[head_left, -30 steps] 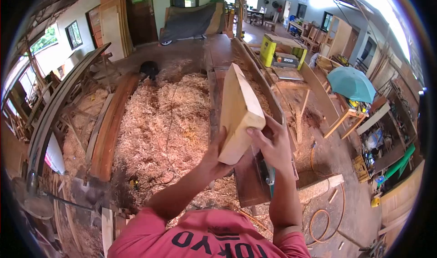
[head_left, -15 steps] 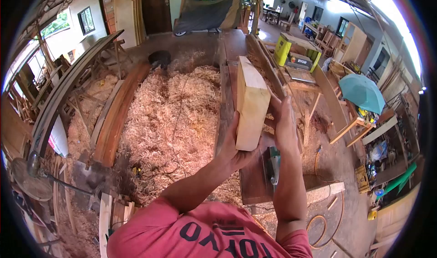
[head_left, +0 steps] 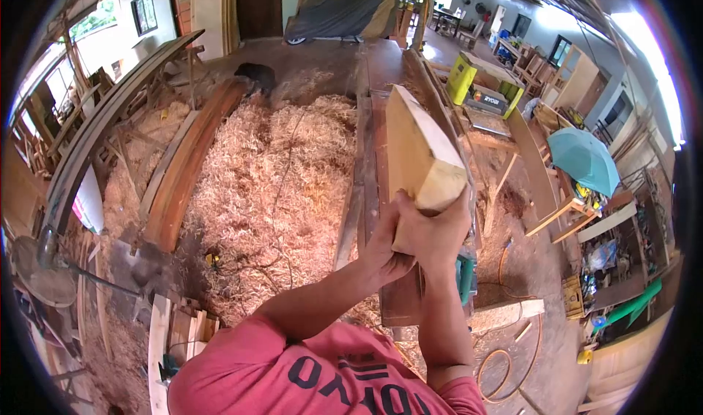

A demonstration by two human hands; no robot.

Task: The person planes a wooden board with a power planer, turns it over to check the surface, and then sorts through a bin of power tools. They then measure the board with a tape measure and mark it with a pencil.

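Observation:
A thick block of pale wood [head_left: 419, 148] is held up in front of me, tilted, with its near end towards me. My right hand [head_left: 441, 228] wraps round the near end, fingers closed. My left hand [head_left: 389, 241] grips the same end from the left and below, touching my right hand, its fingers partly hidden. Below the block runs a dark wooden bench [head_left: 399, 298]. A teal power tool [head_left: 465, 277] rests there, partly hidden behind my right forearm.
Wood shavings [head_left: 274, 188] cover the floor to the left, with a cord across them. Long reddish boards [head_left: 192, 166] lie beyond. A green RYOBI box [head_left: 487, 86] and a teal umbrella [head_left: 584, 160] are at the right. An orange hose [head_left: 501, 371] coils on the floor.
My right hand has moved from the block's right side down round its near end. The block has tilted, showing more of its upper edge, and my left hand has shifted lower on it.

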